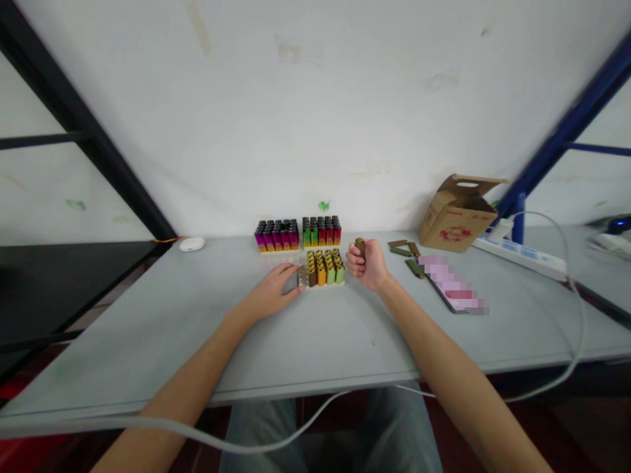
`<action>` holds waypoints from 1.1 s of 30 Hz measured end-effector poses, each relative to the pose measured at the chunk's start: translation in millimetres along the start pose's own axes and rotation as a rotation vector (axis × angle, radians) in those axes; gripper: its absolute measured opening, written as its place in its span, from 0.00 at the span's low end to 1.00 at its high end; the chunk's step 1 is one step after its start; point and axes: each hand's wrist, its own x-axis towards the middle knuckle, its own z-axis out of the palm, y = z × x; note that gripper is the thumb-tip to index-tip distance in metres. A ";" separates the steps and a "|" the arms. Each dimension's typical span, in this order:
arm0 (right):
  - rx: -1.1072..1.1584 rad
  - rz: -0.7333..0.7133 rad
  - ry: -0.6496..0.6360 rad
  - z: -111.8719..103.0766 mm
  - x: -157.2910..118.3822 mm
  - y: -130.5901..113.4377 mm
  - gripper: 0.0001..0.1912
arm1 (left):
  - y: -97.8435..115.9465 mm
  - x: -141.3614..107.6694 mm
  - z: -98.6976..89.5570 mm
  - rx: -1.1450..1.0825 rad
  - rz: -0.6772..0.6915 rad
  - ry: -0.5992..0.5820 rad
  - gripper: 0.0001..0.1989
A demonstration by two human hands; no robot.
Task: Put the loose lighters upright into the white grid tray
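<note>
In the head view, my left hand grips the left end of a pale lighter tray, thumb at the near side and fingers at the far side. Rows of brown, yellow and light green lighters stand upright in it, while the leftmost slots have none. Just right of the tray, my right hand is closed around a brown lighter, held upright above the table with its top showing. Further right, several brown and green lighters lie loose on the table.
Behind the tray stand purple lighters and green and red lighters. A phone, partly blurred, lies on the right near an open cardboard box and a power strip. A white case sits far left. A white cable loops across the front.
</note>
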 end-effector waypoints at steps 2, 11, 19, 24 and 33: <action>0.014 -0.004 -0.019 -2.0 0.5 1.0 0.15 | -0.6 -0.3 0.6 0.001 0.001 0.002 0.26; 0.010 0.016 -0.052 -1.9 1.8 2.6 0.13 | 0.0 0.4 0.0 0.005 0.001 -0.001 0.27; 0.037 -0.053 -0.023 1.5 -3.4 -1.1 0.08 | -1.2 0.0 1.3 0.008 0.007 0.002 0.28; -0.077 -0.110 0.029 3.0 -2.3 -0.8 0.04 | -0.1 0.3 1.0 -0.005 0.010 0.008 0.27; -0.223 -0.174 -0.039 -2.3 -9.6 -9.1 0.13 | -0.2 0.6 0.7 -0.004 0.000 0.005 0.27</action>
